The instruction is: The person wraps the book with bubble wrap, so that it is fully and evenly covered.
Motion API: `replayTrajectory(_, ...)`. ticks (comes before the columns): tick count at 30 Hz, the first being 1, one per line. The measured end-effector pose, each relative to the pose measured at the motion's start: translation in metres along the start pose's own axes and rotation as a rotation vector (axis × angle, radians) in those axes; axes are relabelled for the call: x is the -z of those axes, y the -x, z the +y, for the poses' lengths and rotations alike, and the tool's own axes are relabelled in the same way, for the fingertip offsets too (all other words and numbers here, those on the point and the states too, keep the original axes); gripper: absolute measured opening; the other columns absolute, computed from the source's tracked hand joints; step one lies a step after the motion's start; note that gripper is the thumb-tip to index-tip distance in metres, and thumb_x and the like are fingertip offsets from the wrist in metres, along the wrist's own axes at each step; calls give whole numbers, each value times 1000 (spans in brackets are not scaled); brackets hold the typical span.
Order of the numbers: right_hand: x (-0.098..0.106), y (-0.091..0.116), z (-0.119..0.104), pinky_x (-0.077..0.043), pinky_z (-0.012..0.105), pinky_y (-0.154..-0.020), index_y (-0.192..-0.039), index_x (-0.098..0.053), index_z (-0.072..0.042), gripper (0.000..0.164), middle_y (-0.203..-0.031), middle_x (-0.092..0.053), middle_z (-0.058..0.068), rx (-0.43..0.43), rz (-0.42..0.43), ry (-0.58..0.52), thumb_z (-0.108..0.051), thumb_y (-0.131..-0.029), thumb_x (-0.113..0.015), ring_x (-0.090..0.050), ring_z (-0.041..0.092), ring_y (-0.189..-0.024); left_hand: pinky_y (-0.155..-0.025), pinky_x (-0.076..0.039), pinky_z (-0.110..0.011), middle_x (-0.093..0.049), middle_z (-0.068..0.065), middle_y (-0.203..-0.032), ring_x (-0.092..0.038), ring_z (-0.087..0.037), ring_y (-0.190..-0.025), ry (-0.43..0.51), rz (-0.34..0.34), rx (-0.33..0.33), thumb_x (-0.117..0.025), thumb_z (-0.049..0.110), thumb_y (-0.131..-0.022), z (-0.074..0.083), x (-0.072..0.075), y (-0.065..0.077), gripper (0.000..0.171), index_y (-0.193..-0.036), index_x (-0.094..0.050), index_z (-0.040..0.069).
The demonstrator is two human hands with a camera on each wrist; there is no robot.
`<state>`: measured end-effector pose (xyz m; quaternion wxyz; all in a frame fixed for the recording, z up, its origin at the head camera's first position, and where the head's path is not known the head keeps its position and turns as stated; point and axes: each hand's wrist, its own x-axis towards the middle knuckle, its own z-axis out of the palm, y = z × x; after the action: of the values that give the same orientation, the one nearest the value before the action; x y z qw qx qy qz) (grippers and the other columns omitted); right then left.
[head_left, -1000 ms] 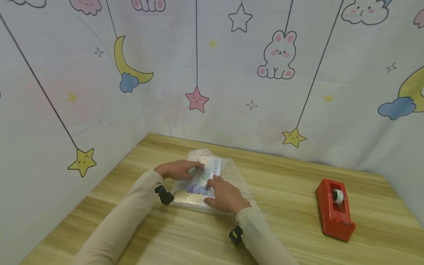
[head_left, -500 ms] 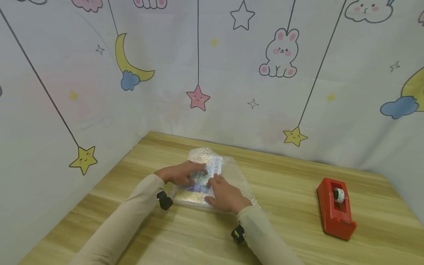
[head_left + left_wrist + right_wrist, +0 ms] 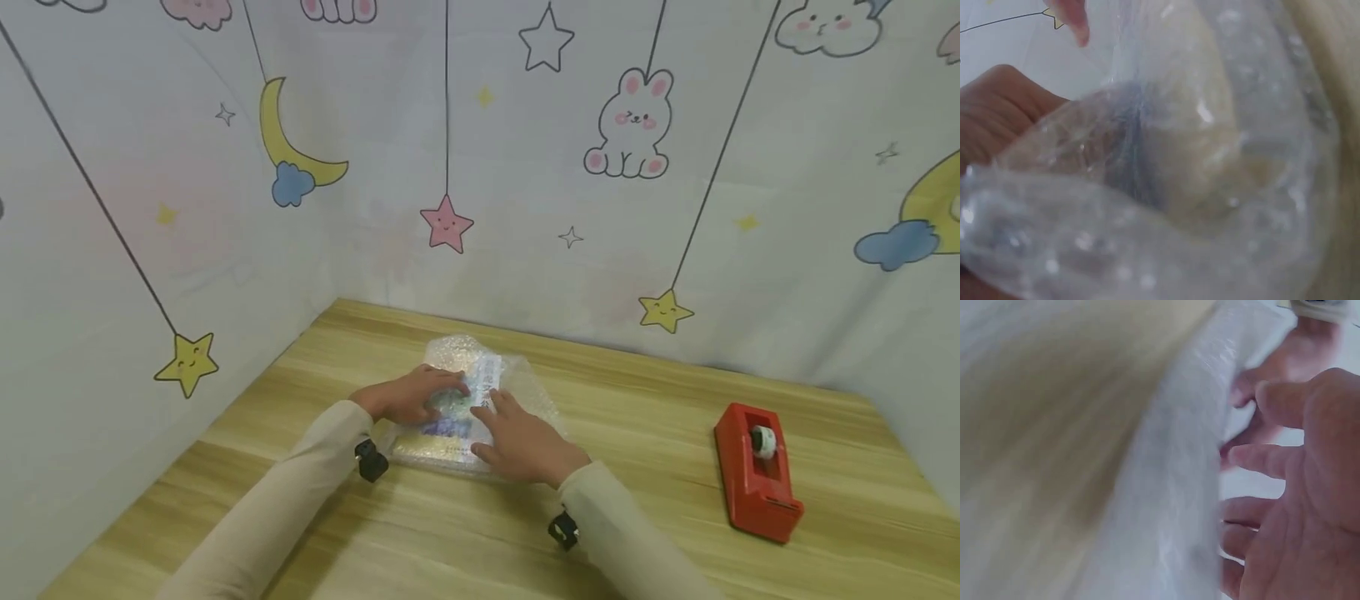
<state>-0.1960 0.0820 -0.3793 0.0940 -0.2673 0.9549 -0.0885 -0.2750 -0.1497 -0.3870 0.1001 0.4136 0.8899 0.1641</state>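
Observation:
A flat, colourful item with a white printed strip, which looks like a book [image 3: 447, 427], lies on the table inside clear bubble wrap [image 3: 528, 385]. My left hand [image 3: 405, 396] rests on its left side, fingers spread and slightly bent. Over the right part lies my right hand [image 3: 531, 442], its fingers reaching toward the strip. In the left wrist view, bubble wrap [image 3: 1235, 250] fills most of the picture and partly hides the left hand [image 3: 1007, 115]. The right wrist view has the right hand [image 3: 1310, 481] with loosely bent fingers beside a blurred edge of wrap [image 3: 1166, 469].
A red tape dispenser [image 3: 759, 475] with a small roll of tape [image 3: 765, 443] stands on the right of the wooden table [image 3: 630, 500]. White cloth walls [image 3: 525, 275] printed with stars, moons and a rabbit rise behind and at the sides.
My right hand has slid a little to the right across the wrap, uncovering more of the white strip. The left hand first shifted slightly inward, then stayed there.

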Motion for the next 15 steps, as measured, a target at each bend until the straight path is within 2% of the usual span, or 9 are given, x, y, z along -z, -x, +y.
replayTrajectory(2,6,11,9,-39,52,-117,-155,-38,-12,59,-166,-24,21,-4,0,-17,-40,-104,-51,-20,36,-156,-121,-24,-61,-37,-23,-159,-35,-41,-148,20,-5,8,-65,-1,-91,1,-1,1,48,-137,-55,8)
replayTrajectory(5,12,29,26,-40,54,-115,-152,-43,-11,58,-162,-34,19,-45,21,-46,-37,-102,-57,-31,36,-152,-121,-23,-60,-35,-23,-160,-33,-40,-149,29,-7,13,-64,-1,-92,1,-1,2,47,-137,-54,8)
replayTrajectory(10,11,57,55,-48,54,-106,-135,-58,-5,45,-139,-62,17,-98,166,-62,-31,-99,-62,-59,37,-129,-121,-23,-58,-35,-23,-161,-33,-40,-150,40,0,17,-63,-2,-92,0,-1,2,46,-136,-54,7)
replayTrajectory(12,9,65,63,-50,53,-103,-128,-62,-4,40,-130,-68,17,-109,221,-76,-30,-98,-63,-64,37,-121,-121,-23,-58,-34,-23,-161,-32,-40,-150,48,0,21,-64,-2,-92,-1,-2,2,46,-136,-54,8)
replayTrajectory(15,6,76,72,-55,50,-94,-125,-64,-3,38,-124,-70,15,-135,249,-157,-31,-99,-62,-69,31,-109,-121,-24,-58,-34,-22,-161,-32,-40,-150,54,-3,31,-64,-2,-92,-2,-3,2,47,-137,-54,8)
